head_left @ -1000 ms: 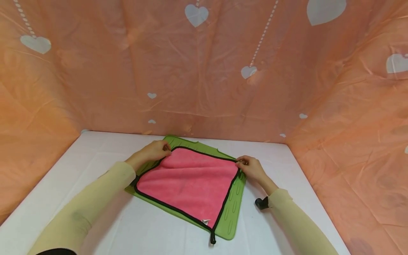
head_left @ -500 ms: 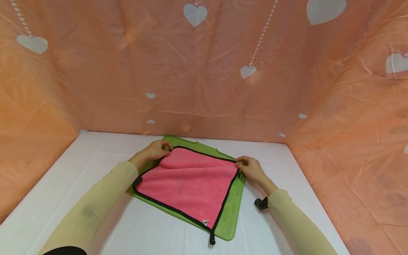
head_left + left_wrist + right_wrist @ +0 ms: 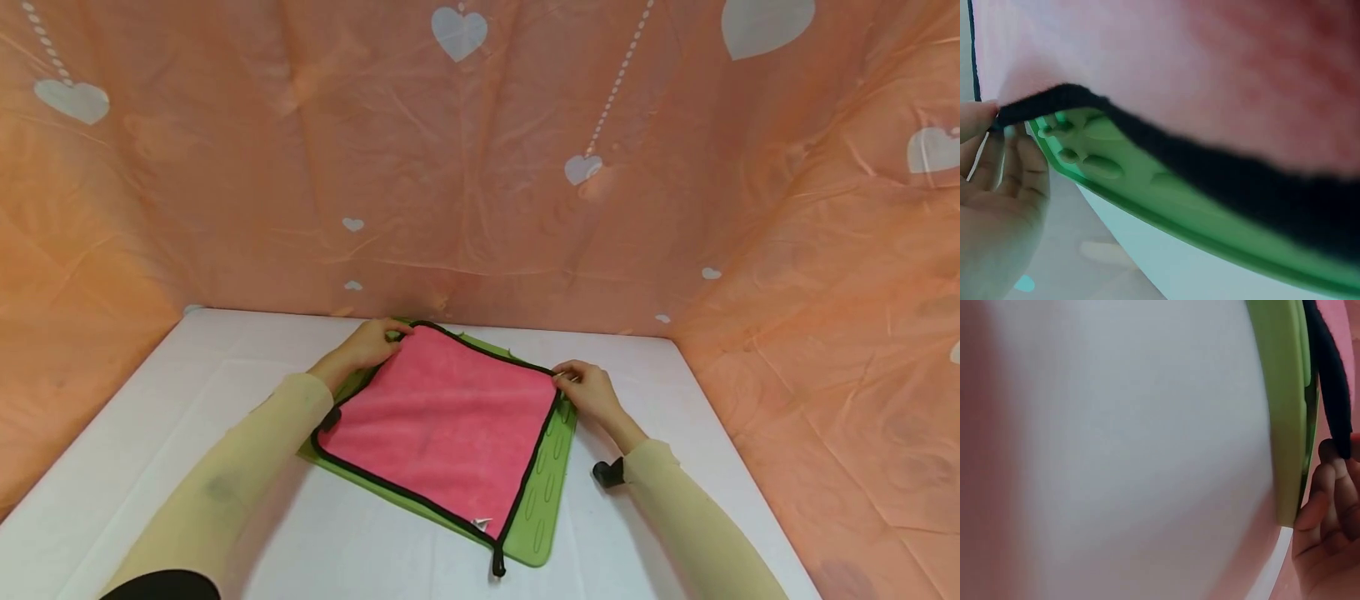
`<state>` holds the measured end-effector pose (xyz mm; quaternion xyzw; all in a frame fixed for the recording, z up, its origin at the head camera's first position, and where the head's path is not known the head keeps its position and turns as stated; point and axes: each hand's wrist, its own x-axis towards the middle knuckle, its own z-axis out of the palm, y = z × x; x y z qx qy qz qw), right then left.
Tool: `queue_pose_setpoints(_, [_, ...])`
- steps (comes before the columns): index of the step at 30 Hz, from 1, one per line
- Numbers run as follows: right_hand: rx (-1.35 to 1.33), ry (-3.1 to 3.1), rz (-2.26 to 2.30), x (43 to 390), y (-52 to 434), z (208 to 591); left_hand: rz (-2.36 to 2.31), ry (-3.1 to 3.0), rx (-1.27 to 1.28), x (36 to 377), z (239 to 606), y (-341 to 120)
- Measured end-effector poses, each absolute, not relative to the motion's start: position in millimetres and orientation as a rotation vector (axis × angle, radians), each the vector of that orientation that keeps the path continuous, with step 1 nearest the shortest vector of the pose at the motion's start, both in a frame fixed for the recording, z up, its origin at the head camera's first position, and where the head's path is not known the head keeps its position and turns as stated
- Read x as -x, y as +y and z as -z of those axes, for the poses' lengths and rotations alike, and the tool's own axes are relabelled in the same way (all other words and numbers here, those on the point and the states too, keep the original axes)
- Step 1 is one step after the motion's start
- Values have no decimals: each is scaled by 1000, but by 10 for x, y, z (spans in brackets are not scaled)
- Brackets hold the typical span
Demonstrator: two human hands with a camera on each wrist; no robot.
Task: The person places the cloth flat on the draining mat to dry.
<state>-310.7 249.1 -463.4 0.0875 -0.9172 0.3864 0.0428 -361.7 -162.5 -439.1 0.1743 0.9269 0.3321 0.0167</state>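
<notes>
A pink cloth [image 3: 442, 425] with a black edge band lies spread over a green mat [image 3: 542, 508]. My left hand [image 3: 372, 342] pinches the cloth's far left corner between thumb and fingers. In the left wrist view the black edging arches up from that pinch, and oval bumps of the green mat show beneath it. On the far right corner my right hand [image 3: 588, 387] pinches the edging; the right wrist view has the fingertips [image 3: 1329, 450] at that black corner, beside the mat's rim. A black loop [image 3: 498, 560] hangs from the near corner, by a small white tag [image 3: 482, 524].
The white table [image 3: 360, 542] extends around the mat. Behind it and on both sides hangs an orange curtain [image 3: 465, 233] printed with pale hearts. A black piece [image 3: 609, 474] sticks out at the right sleeve cuff.
My left hand has moved away from me, drawing the cloth's far left corner toward the mat's far corner. The fold across the cloth has flattened. My right hand has shifted slightly.
</notes>
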Motion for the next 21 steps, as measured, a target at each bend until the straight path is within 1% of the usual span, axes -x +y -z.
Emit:
queue_pose_setpoints(9, [-311, -2861, -1104, 3185, 2470, 4666, -955, 2831, -669, 3686, 4470, -1621])
queue_pose_setpoints(21, [-341, -2863, -1010, 3272, 2434, 4659, -722, 2862, -628, 3681, 4450, -1590])
